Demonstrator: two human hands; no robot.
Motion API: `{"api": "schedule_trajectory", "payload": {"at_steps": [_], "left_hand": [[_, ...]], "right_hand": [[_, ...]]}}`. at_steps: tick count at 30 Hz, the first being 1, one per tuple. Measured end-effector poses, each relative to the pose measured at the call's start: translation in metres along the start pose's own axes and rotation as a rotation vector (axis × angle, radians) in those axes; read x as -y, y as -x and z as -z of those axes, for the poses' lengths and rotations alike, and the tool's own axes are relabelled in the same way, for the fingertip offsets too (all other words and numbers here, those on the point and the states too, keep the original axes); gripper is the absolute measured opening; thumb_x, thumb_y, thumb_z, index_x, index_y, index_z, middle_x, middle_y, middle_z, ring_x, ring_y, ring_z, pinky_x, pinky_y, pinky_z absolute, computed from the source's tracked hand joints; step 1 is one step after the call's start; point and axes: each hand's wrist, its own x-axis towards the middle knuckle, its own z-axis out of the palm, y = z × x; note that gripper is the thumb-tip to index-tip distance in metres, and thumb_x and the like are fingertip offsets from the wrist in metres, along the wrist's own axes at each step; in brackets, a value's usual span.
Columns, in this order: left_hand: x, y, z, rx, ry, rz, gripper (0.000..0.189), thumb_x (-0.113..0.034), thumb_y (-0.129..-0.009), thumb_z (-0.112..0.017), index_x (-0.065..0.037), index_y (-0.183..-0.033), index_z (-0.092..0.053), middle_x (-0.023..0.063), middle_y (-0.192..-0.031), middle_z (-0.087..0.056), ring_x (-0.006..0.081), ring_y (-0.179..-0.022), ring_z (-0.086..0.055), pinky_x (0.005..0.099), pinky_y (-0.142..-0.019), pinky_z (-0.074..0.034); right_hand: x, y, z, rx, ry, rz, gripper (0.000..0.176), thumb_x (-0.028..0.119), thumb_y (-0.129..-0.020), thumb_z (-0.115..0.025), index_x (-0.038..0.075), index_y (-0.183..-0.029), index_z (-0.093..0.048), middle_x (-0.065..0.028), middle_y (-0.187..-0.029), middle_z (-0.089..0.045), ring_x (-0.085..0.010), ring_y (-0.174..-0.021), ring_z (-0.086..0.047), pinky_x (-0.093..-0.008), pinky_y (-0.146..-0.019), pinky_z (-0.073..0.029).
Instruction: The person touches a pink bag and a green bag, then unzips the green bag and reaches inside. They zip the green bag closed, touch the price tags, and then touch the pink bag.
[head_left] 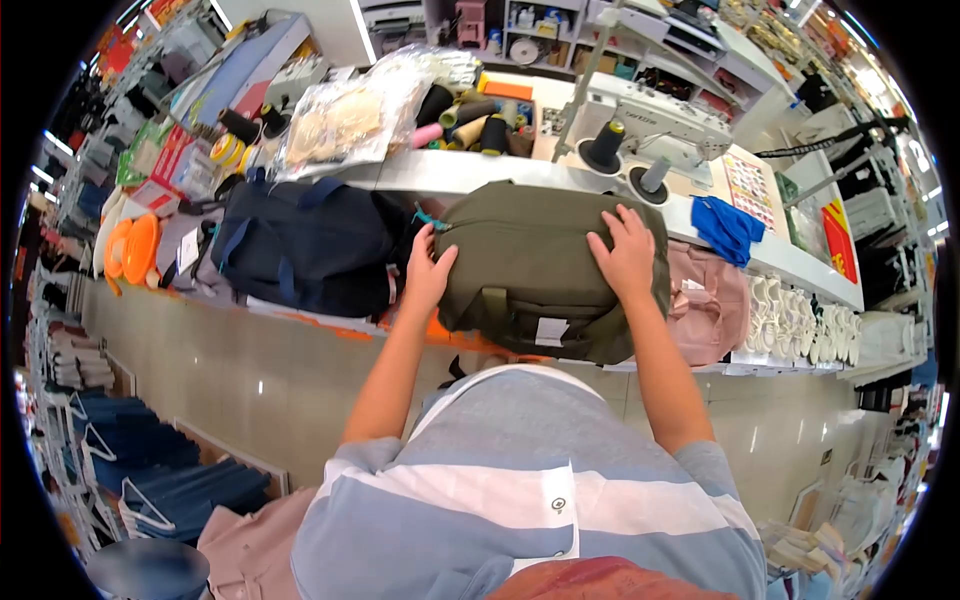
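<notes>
Seemingly positioning the olive duffel bag (525,270), the left hand (428,272) clasps its end with curled fingers, the right hand (625,250) rests on top, fingers spread; shifting it likely needs both gripping.

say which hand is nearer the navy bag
Left. The left hand is on the green bag at the end beside the navy bag; the right hand lies on its top, farther off.

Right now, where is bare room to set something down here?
Bare white counter shows between the plastic packet and navy bag, and right of the blue cloth. Crowded: navy bag, olive bag, pink bag side by side.
</notes>
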Motion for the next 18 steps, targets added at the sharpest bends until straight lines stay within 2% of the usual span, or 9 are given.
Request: {"api": "schedule_trajectory", "payload": {"at_steps": [1,3,5,6,9,10,14,17,18], "left_hand": [[-0.008,-0.001,0.001,0.024,0.025,0.069,0.066,-0.013,-0.103,-0.075,0.008,-0.158,-0.045,0.0238,-0.155,-0.057,0.0284,-0.138,-0.06,0.0397,-0.115,-0.05],[-0.005,-0.009,0.005,0.027,-0.051,0.126,0.07,-0.016,-0.103,-0.078,0.009,-0.159,-0.045,0.0215,-0.151,-0.061,0.026,-0.133,-0.063,0.0377,-0.112,-0.051],[-0.001,-0.019,0.008,0.068,0.037,0.23,0.068,-0.019,-0.102,-0.079,0.011,-0.156,-0.05,0.0183,-0.145,-0.067,0.0224,-0.129,-0.065,0.035,-0.109,-0.052],[0.001,-0.023,0.006,0.021,0.056,0.233,0.062,-0.019,-0.102,-0.079,0.012,-0.151,-0.056,0.0143,-0.134,-0.073,0.0186,-0.118,-0.069,0.0327,-0.102,-0.055],[0.003,-0.033,0.006,0.045,0.053,0.261,0.06,-0.017,-0.102,-0.078,0.012,-0.15,-0.057,0.0122,-0.124,-0.075,0.0167,-0.108,-0.071,0.032,-0.093,-0.057],[0.003,-0.036,0.006,0.049,0.02,0.257,0.05,-0.016,-0.101,-0.078,0.011,-0.141,-0.064,0.0088,-0.113,-0.076,0.0148,-0.097,-0.071,0.0314,-0.085,-0.058],[0.002,-0.047,0.005,-0.002,0.21,0.38,0.028,-0.013,-0.1,-0.078,0.005,-0.121,-0.074,0.005,-0.104,-0.075,0.0133,-0.09,-0.068,0.0311,-0.08,-0.056],[0.032,-0.062,0.008,-0.145,0.222,0.189,0.023,-0.013,-0.1,-0.078,0.004,-0.116,-0.077,0.0037,-0.1,-0.076,0.0113,-0.089,-0.067,0.0294,-0.078,-0.054],[0.029,-0.063,0.005,-0.205,0.185,0.148,0.017,-0.012,-0.101,-0.078,0.003,-0.108,-0.078,0.0019,-0.097,-0.076,0.0095,-0.087,-0.065,0.0272,-0.077,-0.052]], "right_hand": [[0.0,-0.001,0.001,0.021,0.01,-0.01,0.051,0.042,-0.094,-0.079,0.013,-0.136,-0.075,-0.0122,-0.156,-0.062,-0.035,-0.15,-0.051,-0.0609,-0.122,-0.037],[-0.001,-0.001,-0.001,0.029,0.024,-0.015,0.051,0.042,-0.095,-0.079,0.014,-0.137,-0.074,-0.0118,-0.157,-0.061,-0.0344,-0.151,-0.051,-0.0605,-0.122,-0.037],[-0.008,-0.002,-0.006,0.021,0.015,0.009,0.052,0.042,-0.095,-0.078,0.014,-0.138,-0.074,-0.0118,-0.158,-0.061,-0.0337,-0.152,-0.05,-0.0598,-0.123,-0.037],[-0.009,-0.002,-0.007,0.022,0.009,0.013,0.052,0.043,-0.096,-0.078,0.014,-0.138,-0.074,-0.0118,-0.158,-0.061,-0.0334,-0.152,-0.05,-0.0592,-0.123,-0.037],[-0.012,-0.002,-0.009,0.015,0.021,0.034,0.051,0.042,-0.097,-0.078,0.013,-0.139,-0.074,-0.012,-0.157,-0.061,-0.0336,-0.151,-0.051,-0.0578,-0.123,-0.038],[-0.013,-0.003,-0.008,0.015,0.02,0.043,0.051,0.042,-0.097,-0.078,0.013,-0.139,-0.074,-0.0122,-0.157,-0.061,-0.0337,-0.15,-0.051,-0.0573,-0.123,-0.038],[-0.014,-0.003,-0.007,0.021,0.022,0.057,0.051,0.041,-0.098,-0.078,0.012,-0.139,-0.074,-0.0131,-0.157,-0.061,-0.034,-0.15,-0.052,-0.0557,-0.122,-0.038],[-0.011,-0.003,-0.005,0.028,0.022,0.05,0.051,0.041,-0.098,-0.077,0.012,-0.139,-0.074,-0.0135,-0.157,-0.061,-0.034,-0.15,-0.052,-0.0548,-0.122,-0.038],[-0.011,-0.003,-0.005,0.028,0.019,0.051,0.05,0.041,-0.098,-0.077,0.012,-0.139,-0.074,-0.0135,-0.157,-0.061,-0.034,-0.15,-0.052,-0.0547,-0.122,-0.038]]}}
